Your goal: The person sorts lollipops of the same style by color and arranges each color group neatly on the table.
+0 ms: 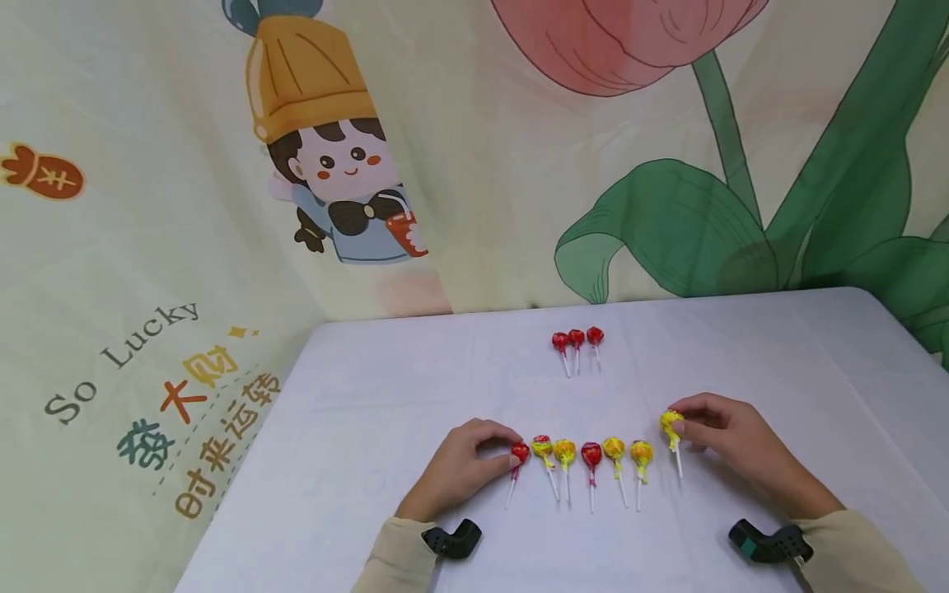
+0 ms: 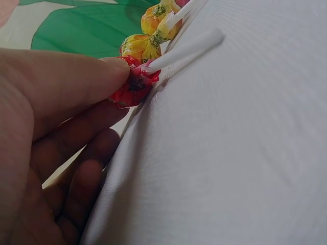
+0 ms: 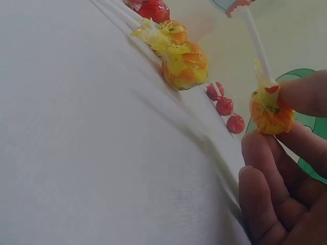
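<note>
My left hand (image 1: 474,457) pinches a red lollipop (image 1: 521,451) by its wrapped head at the left end of a row; its white stick (image 2: 189,51) points toward me. At the row's right end my right hand (image 1: 730,432) holds a yellow lollipop (image 1: 670,422) between thumb and fingers. In the right wrist view that yellow lollipop (image 3: 272,109) appears apart from the cloth. Between the hands lie a red-and-yellow lollipop (image 1: 542,447), a yellow one (image 1: 565,452), a red one (image 1: 591,454) and two more yellow lollipops (image 1: 641,452), sticks toward me.
Three red lollipops (image 1: 577,338) lie together farther back on the white-covered table (image 1: 415,371). Behind the table hangs a printed backdrop (image 1: 482,206) with a cartoon figure and a flower. Black wrist devices (image 1: 454,539) sit at both sleeves.
</note>
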The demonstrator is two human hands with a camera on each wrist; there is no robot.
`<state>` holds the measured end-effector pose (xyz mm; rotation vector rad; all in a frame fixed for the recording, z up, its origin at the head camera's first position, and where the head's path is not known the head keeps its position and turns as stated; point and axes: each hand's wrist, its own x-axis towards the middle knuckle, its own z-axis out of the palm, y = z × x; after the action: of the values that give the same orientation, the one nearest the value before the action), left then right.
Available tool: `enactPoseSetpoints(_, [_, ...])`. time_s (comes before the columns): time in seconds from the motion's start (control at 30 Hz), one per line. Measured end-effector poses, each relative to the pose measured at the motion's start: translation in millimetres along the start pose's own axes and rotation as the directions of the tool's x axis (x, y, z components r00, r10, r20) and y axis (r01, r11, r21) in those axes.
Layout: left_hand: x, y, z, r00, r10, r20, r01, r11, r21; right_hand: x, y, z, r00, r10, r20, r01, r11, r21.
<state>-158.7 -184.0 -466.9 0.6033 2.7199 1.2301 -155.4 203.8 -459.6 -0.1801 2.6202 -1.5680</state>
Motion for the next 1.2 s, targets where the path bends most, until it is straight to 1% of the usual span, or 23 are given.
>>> enactPoseSetpoints(0.2, [-4.2, -0.6, -2.4, 1.0, -0.004, -0.005, 0.004, 1.0, 0.004, 6, -10, 2, 0.999, 0.048, -0.003, -0.048, 0.999, 0.001])
enactPoseSetpoints(0.3, [-3.0, 0.5, -0.4, 1.0, -0.005, -0.002, 0.005, 1.0, 0.01, 6, -10, 1, 0.998, 0.059, -0.009, -0.059, 0.998, 0.005])
enactPoseSetpoints(0.47, [-3.3, 1.9, -1.1, 1.0, -0.009, -0.009, 0.009, 1.0, 0.015, 14, -13, -1, 0.998, 0.057, 0.011, -0.057, 0.998, 0.009])
enactPoseSetpoints(0.6, [-4.4, 2.8, -0.1, 1.0, -0.022, -0.014, 0.022, 1.0, 0.005, 26, -17, -1, 0.999, 0.037, 0.039, -0.038, 0.999, 0.017])
enactPoseSetpoints(0.7, [-4.8, 3.0, -1.8, 1.0, -0.03, -0.01, 0.03, 1.0, 0.006, 36, -21, 0, 0.999, 0.015, 0.045, -0.016, 0.999, 0.032])
enactPoseSetpoints(0.77, [-5.1, 1.8, 0.6, 0.999, -0.031, -0.009, 0.031, 1.0, 0.004, 42, -22, 0, 0.999, 0.011, 0.051, -0.013, 0.999, 0.036])
enactPoseSetpoints(0.93, [-4.6, -0.1, 3.2, 1.0, -0.018, -0.018, 0.019, 1.0, 0.011, 51, -26, -1, 0.998, 0.019, 0.065, -0.022, 0.999, 0.041])
enactPoseSetpoints(1.2, [-4.0, 0.2, 0.3, 1.0, -0.011, -0.02, 0.011, 1.0, 0.021, 59, -31, 3, 0.997, 0.032, 0.072, -0.036, 0.998, 0.06])
